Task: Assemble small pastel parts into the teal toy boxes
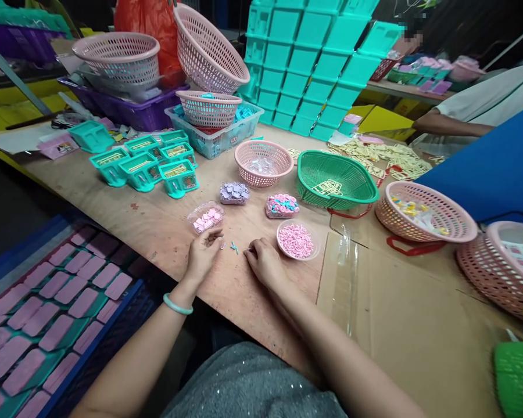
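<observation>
My left hand (204, 251), with a pale green bangle (178, 304) on its wrist, is closed in a loose pinch near the table's front edge. At its fingertips shows a small pale pink piece (222, 246). Thumb and fingers of my right hand (267, 262) are pressed together; whatever they hold is too small to make out. Small blue sticks (235, 248) lie on the wood between both hands. Around them stand a bowl of pink stick pieces (295, 240), a clear tub of pink pieces (207, 219), a tub of lilac pieces (234, 193) and a tub of pink and blue pieces (282, 205).
Farther back are a pink basket (264, 164), a green basket (337, 180) and several filled teal boxes (142, 170). Teal boxes (305, 64) are stacked high behind. Cardboard (401, 313) covers the right side. A crate of pink-topped boxes (56, 313) sits lower left. A person's arm (453, 124) shows at right.
</observation>
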`<state>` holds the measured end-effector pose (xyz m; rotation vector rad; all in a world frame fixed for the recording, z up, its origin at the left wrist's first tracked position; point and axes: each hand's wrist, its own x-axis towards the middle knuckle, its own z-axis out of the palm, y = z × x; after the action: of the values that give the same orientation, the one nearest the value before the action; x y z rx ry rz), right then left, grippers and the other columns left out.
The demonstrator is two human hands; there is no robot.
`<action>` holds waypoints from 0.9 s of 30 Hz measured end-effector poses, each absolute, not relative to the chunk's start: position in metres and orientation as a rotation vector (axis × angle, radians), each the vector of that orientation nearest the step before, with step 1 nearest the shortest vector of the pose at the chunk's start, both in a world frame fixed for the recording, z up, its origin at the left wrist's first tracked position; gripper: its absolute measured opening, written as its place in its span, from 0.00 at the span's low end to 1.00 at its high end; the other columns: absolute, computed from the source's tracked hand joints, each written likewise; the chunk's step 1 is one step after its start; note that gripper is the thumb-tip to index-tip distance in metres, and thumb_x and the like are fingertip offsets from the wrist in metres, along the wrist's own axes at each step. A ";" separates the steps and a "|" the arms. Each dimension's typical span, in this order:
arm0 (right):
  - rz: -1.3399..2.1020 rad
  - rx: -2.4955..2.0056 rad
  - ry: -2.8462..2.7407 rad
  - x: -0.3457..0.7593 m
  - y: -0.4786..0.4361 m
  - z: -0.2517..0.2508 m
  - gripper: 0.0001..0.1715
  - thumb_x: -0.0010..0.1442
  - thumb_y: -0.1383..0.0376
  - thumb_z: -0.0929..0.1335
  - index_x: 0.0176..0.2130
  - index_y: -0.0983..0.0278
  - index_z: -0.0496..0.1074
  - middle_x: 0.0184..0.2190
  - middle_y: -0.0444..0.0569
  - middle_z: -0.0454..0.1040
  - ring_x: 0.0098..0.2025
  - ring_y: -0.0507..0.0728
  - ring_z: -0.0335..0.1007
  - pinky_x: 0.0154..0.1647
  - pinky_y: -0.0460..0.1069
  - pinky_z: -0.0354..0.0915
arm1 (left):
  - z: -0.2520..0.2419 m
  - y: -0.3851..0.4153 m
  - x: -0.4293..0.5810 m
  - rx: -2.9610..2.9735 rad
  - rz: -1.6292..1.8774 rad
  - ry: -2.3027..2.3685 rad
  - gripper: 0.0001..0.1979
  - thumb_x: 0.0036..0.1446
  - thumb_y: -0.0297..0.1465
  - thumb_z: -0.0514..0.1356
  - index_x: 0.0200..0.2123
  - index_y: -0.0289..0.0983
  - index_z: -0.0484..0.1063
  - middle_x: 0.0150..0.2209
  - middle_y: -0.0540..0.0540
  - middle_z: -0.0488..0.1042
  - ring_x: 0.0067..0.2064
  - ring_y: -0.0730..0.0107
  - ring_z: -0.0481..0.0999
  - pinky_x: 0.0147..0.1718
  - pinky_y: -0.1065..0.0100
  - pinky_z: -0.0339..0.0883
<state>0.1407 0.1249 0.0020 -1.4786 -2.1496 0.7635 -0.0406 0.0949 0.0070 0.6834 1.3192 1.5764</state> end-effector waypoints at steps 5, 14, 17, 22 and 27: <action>0.862 -1.477 -2.147 0.133 0.131 0.009 0.07 0.55 0.72 0.66 0.27 0.62 0.65 0.29 0.46 0.70 0.31 0.54 0.66 0.34 0.48 0.62 | 0.022 0.083 -0.046 0.084 1.508 0.907 0.12 0.50 0.17 0.59 0.35 0.34 0.77 0.30 0.48 0.77 0.31 0.75 0.76 0.36 0.73 0.73; 1.060 -1.086 -2.096 0.114 0.123 0.027 0.08 0.61 0.63 0.67 0.41 0.62 0.71 0.33 0.46 0.73 0.34 0.54 0.69 0.37 0.49 0.66 | 0.020 0.050 -0.029 -0.131 1.381 0.764 0.12 0.64 0.26 0.52 0.34 0.33 0.76 0.35 0.40 0.81 0.37 0.67 0.81 0.43 0.65 0.77; 0.788 -1.180 -2.312 0.112 0.132 0.011 0.09 0.62 0.67 0.67 0.44 0.63 0.70 0.37 0.50 0.72 0.37 0.55 0.69 0.41 0.50 0.66 | 0.023 0.043 -0.040 -0.140 1.449 0.826 0.13 0.64 0.26 0.52 0.36 0.32 0.77 0.37 0.39 0.81 0.42 0.66 0.82 0.49 0.64 0.75; 0.453 -1.282 -2.552 0.105 0.134 -0.011 0.08 0.65 0.72 0.62 0.37 0.64 0.69 0.37 0.54 0.71 0.40 0.58 0.68 0.43 0.51 0.65 | 0.029 0.037 -0.052 -0.162 1.410 0.763 0.17 0.67 0.33 0.49 0.40 0.31 0.76 0.44 0.36 0.81 0.49 0.58 0.81 0.50 0.60 0.74; 0.499 -1.236 -2.585 0.104 0.133 0.001 0.08 0.64 0.74 0.64 0.34 0.64 0.70 0.37 0.53 0.72 0.38 0.57 0.68 0.41 0.50 0.64 | 0.028 0.039 -0.046 -0.187 1.353 0.683 0.19 0.69 0.37 0.48 0.43 0.32 0.75 0.48 0.35 0.79 0.52 0.55 0.79 0.51 0.58 0.73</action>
<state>0.1040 0.1330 0.0005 -1.2356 -2.5846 0.4992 -0.0458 0.0388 0.0284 -0.1874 0.6833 1.3528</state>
